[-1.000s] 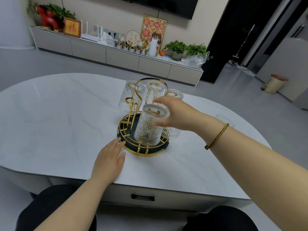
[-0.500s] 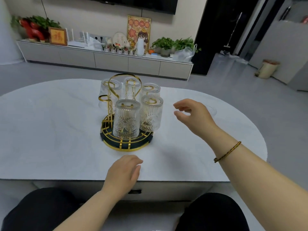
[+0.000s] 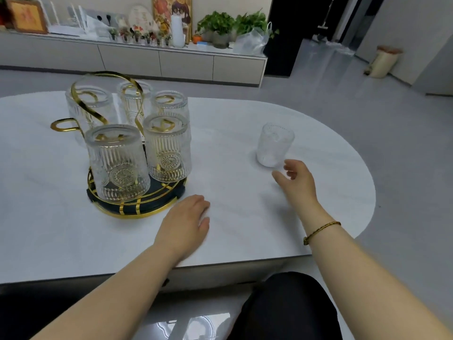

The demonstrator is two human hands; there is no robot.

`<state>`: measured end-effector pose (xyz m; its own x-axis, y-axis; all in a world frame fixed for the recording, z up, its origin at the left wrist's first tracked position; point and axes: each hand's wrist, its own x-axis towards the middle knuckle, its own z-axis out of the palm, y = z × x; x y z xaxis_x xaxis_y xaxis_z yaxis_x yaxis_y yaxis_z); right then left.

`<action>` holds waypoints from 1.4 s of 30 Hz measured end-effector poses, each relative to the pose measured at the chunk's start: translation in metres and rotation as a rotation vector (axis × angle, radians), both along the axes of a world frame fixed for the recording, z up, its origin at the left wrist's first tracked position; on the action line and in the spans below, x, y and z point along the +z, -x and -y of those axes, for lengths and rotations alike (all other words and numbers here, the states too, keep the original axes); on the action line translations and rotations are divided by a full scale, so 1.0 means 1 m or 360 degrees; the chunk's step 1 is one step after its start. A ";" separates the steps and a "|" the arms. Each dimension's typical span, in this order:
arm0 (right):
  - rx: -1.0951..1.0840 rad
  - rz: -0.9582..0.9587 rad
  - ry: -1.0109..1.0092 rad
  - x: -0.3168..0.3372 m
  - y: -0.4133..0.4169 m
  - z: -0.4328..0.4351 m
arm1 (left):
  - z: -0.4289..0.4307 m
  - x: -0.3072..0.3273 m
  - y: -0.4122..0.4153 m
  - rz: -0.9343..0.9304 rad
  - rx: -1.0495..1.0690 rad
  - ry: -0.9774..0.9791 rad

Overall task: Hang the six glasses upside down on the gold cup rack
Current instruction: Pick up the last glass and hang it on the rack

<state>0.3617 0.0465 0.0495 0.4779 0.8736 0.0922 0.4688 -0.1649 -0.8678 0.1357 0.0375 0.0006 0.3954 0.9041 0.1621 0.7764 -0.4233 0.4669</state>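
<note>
The last loose glass (image 3: 274, 144) stands upright, mouth up, on the right part of the desk (image 3: 245, 229), well apart from the gold cup rack (image 3: 137, 207). Five glasses already hang inverted on the rack; the near-left one (image 3: 117, 163) and the near-right one (image 3: 169, 148) partly hide the three behind. One free gold hook (image 3: 62, 125) projects at the rack's far left. The right hand (image 3: 297, 181) is just near of the loose glass, its fingers (image 3: 279, 177) apart and curved toward the glass wall, not yet touching it as far as can be seen. The left hand (image 3: 186, 222) lies flat on the desk just right of the rack's base, its fingers loosely together, holding nothing. Judged step: grasping the sixth glass. A sound grasp would close around the mid-wall, since the ribbed surface probably aids friction. The glass would then be inverted clear of the hung glasses and lowered over the free hook, with the left hand steadying the base.
</note>
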 end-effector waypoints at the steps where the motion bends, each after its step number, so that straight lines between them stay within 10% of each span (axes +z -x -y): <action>1: -0.0039 -0.0006 0.0018 -0.004 -0.004 -0.006 | -0.002 -0.001 0.000 -0.0002 0.0023 -0.0004; 21: -0.0328 0.0031 0.0070 -0.042 -0.009 -0.087 | -0.009 -0.012 -0.001 -0.0108 -0.0034 -0.0094; 29: -0.0111 -0.0486 -0.0068 -0.025 -0.009 -0.065 | -0.011 -0.013 0.001 -0.0108 -0.0020 -0.0077; 42: 0.0708 -0.0435 -0.0433 0.091 0.049 -0.013 | 0.038 0.008 0.088 0.0081 -0.0028 -0.0049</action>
